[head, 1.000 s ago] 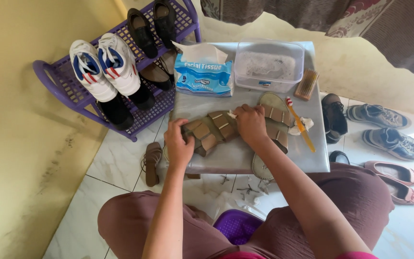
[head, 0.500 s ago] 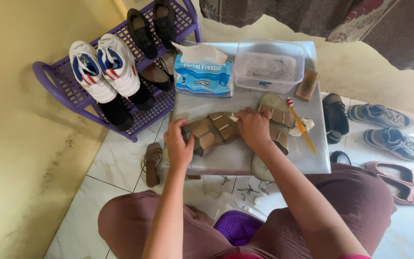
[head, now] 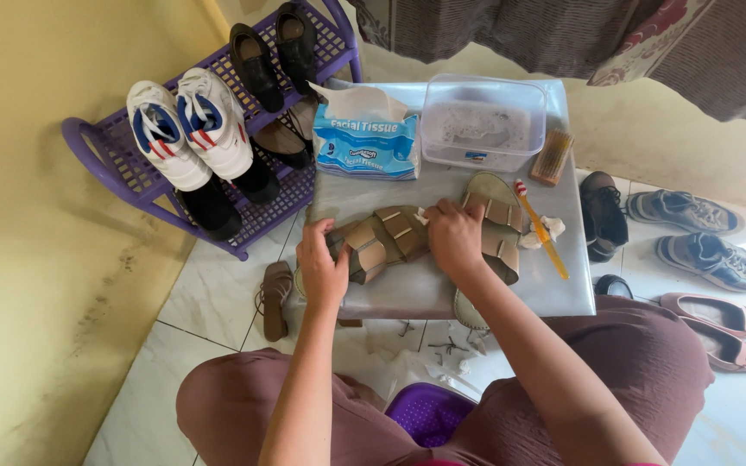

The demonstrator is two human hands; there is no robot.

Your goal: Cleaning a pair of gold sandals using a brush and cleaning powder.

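From the head camera, looking down over the person's knees, a small grey table stands on pale floor tiles, and both hands work on a tan strapped sandal lying across its near left part. The left hand grips the sandal's near end, fingers curled over the sole edge and thumb on top, closed around it. The right hand rests palm down on the far end of the same sandal, fingers bent and pressed together against the straps; whether they pinch anything beneath cannot be told. Just right of that hand lies a second tan sandal, angled away toward the table's far side. Beside it a toothbrush with a yellow handle lies on the table, crossing a crumpled white tissue. At the back of the table sit a blue pack of facial tissues, a clear plastic tub holding cloudy liquid, and a small wooden scrub brush at the tub's right. To the left, a purple shoe rack against the yellow wall carries white sneakers and black dress shoes. A brown sandal lies on the tiles under the table's left edge. On the right floor are grey sneakers and pink flats.
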